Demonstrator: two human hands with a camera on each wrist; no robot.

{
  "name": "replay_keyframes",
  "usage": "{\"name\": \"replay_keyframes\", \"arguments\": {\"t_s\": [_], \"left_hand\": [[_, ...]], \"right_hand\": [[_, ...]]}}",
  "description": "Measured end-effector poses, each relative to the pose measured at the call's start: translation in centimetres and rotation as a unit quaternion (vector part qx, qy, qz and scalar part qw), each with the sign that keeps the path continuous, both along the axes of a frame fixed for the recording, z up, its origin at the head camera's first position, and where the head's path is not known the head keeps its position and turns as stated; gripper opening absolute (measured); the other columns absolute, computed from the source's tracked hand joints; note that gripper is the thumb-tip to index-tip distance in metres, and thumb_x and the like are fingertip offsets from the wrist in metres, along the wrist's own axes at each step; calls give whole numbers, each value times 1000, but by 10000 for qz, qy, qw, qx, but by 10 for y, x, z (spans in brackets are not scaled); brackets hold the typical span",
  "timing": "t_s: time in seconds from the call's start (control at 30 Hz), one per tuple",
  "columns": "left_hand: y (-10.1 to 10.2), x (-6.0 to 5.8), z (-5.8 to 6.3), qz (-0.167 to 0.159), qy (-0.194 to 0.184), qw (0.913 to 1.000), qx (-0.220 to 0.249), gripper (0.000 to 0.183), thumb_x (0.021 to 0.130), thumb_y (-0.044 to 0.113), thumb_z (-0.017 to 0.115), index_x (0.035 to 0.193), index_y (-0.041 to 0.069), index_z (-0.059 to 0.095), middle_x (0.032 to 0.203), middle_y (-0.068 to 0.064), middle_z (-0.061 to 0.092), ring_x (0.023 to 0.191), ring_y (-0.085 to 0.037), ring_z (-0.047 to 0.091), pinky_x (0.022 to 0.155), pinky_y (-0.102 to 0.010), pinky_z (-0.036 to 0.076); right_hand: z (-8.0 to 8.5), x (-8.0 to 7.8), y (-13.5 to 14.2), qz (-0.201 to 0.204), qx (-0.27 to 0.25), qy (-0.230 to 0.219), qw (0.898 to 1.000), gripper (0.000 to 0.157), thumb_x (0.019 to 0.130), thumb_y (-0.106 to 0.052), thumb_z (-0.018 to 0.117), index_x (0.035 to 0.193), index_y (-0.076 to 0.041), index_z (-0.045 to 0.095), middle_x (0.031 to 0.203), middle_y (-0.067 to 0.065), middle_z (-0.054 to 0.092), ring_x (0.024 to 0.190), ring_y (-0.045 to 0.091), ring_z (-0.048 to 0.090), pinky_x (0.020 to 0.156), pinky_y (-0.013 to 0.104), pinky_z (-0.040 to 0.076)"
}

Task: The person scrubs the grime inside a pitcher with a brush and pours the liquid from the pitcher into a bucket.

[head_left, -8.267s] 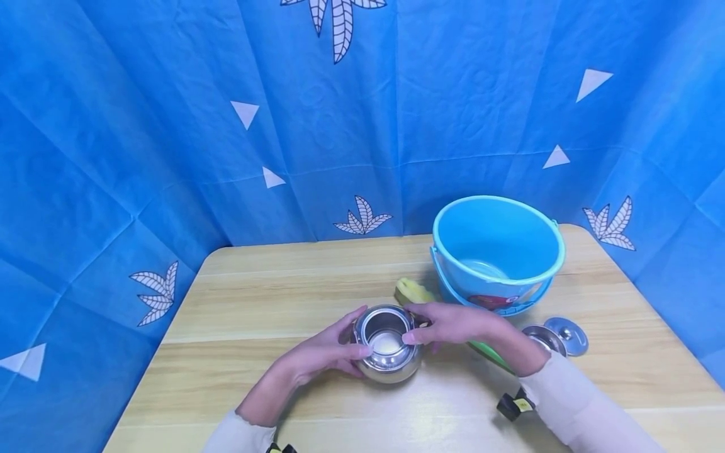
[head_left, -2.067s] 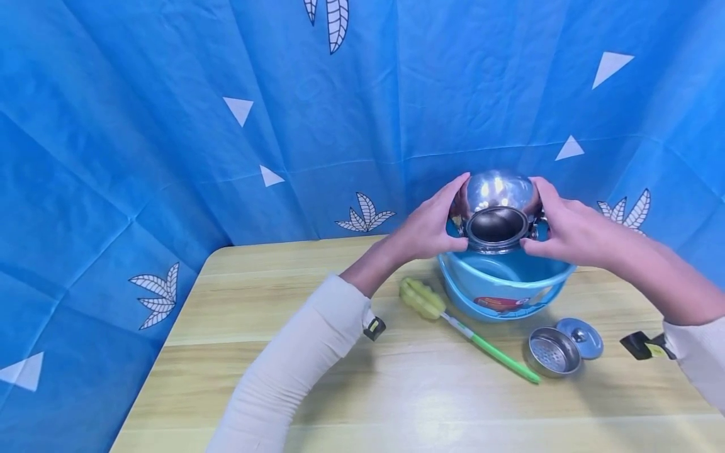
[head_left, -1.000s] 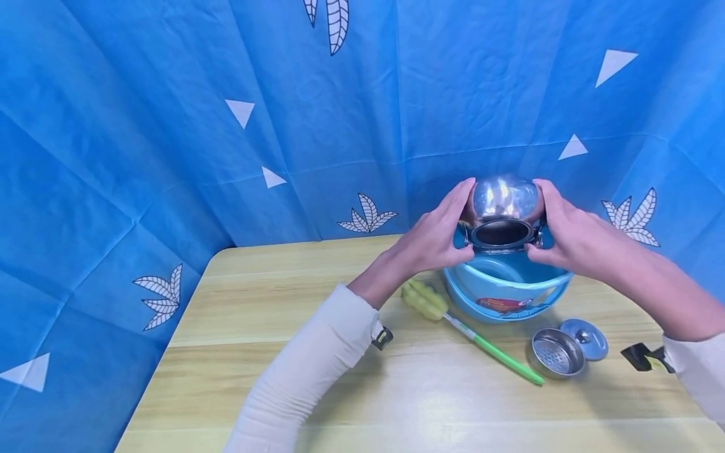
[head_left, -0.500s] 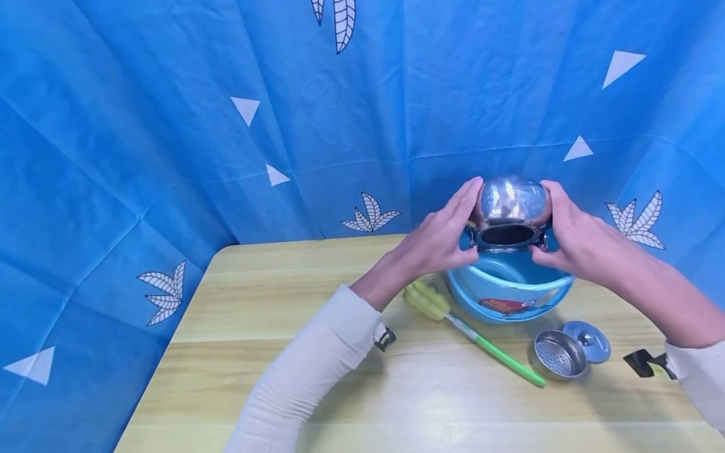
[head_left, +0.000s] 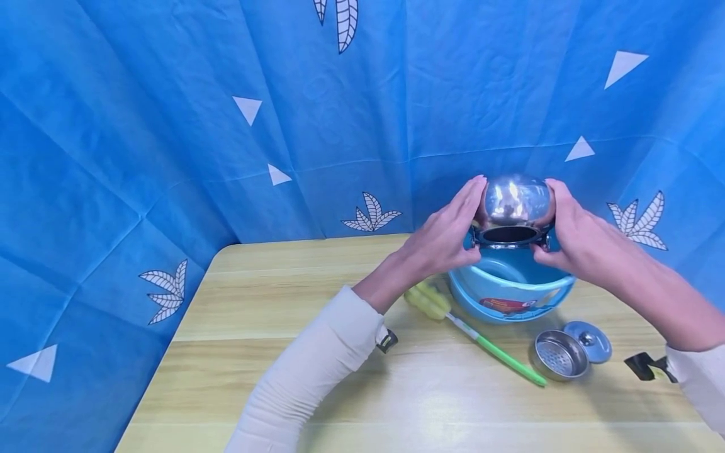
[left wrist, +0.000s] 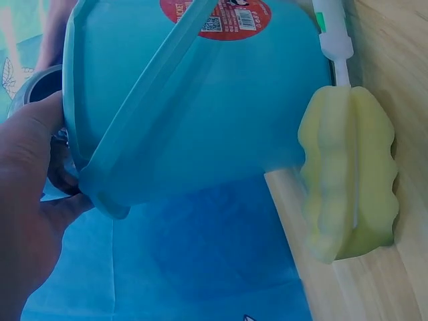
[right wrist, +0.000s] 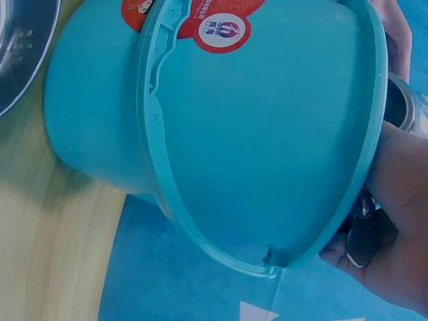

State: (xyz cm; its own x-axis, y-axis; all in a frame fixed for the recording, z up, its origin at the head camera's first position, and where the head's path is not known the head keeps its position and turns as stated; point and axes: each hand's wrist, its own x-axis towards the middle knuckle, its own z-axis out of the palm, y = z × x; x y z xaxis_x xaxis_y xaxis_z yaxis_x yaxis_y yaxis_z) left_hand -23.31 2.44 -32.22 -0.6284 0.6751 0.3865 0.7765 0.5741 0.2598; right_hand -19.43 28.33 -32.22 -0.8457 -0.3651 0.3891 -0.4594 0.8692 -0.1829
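Observation:
In the head view a shiny round steel teapot [head_left: 518,200] is held over the light-blue bucket [head_left: 510,292], tilted so its dark open mouth faces down and toward me. My left hand [head_left: 444,236] grips its left side, thumb near the rim. On the opposite side my right hand [head_left: 580,236] grips it the same way. The left wrist view shows the left hand [left wrist: 33,180] at the bucket's rim, with the teapot's mouth partly hidden. A black handle part [right wrist: 364,237] shows by the right hand [right wrist: 401,207] in the right wrist view. Any water is not visible.
A sponge brush [head_left: 427,301] with a green handle lies left of and before the bucket. Right of it stand a small perforated steel strainer [head_left: 561,355] and a round lid [head_left: 589,341]. Blue curtain [head_left: 317,126] hangs behind the wooden table [head_left: 266,302].
Both hands have lifted the teapot from the table and carried it over the bucket. Over the last second or two it has tipped further, its mouth turning more downward.

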Motion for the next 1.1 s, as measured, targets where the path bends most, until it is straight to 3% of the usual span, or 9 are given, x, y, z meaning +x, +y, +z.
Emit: {"name": "replay_keyframes", "arguments": {"t_s": [0.1, 0.27, 0.47, 0.7, 0.9, 1.1], "left_hand": [[0, 1, 0, 3, 95, 9999, -36, 106, 86, 18, 73, 165, 2, 5, 176, -13, 9, 125, -20, 56, 77, -9, 46], [1, 2, 0, 7, 131, 9999, -37, 106, 86, 18, 73, 165, 2, 5, 175, -13, 9, 130, -21, 54, 83, -10, 48], [3, 3, 1, 36, 284, 9996, -42, 105, 84, 18, 72, 165, 2, 7, 175, -14, 13, 136, -23, 52, 101, -16, 49], [4, 4, 3, 139, 456, 9988, -129, 105, 84, 21, 71, 165, 2, 7, 175, -14, 12, 143, -22, 48, 117, -26, 43], [4, 5, 2, 154, 557, 9983, -102, 103, 85, 23, 70, 165, 2, 7, 175, -13, 12, 149, -22, 44, 121, -27, 39], [4, 6, 2, 145, 704, 9974, -40, 101, 86, 21, 69, 165, 1, 10, 175, -14, 13, 148, -22, 44, 121, -27, 38]], "right_hand": [[-1, 0, 0, 29, 0, 64, 10000, 119, 72, -9, 90, 158, 0, 9, 113, 34, 56, 69, 32, 58, 50, 40, 47], [-1, 2, 0, 114, -5, 219, 9997, 119, 71, -8, 90, 158, 0, 10, 112, 34, 56, 68, 33, 58, 49, 40, 48], [-1, 3, 0, 128, -122, 267, 9995, 118, 70, -7, 90, 158, 0, 12, 114, 32, 56, 71, 33, 59, 50, 39, 50], [-2, 2, -1, 254, -220, 553, 9979, 118, 68, -3, 91, 157, 0, 13, 114, 33, 55, 74, 37, 61, 55, 48, 54], [-1, 3, -1, 86, -244, 358, 9990, 119, 70, -4, 91, 157, 1, 11, 116, 34, 54, 76, 39, 61, 57, 53, 57], [-1, 5, -2, 67, -273, 451, 9986, 119, 70, -3, 91, 157, 0, 10, 121, 33, 52, 82, 43, 61, 63, 59, 58]]}}
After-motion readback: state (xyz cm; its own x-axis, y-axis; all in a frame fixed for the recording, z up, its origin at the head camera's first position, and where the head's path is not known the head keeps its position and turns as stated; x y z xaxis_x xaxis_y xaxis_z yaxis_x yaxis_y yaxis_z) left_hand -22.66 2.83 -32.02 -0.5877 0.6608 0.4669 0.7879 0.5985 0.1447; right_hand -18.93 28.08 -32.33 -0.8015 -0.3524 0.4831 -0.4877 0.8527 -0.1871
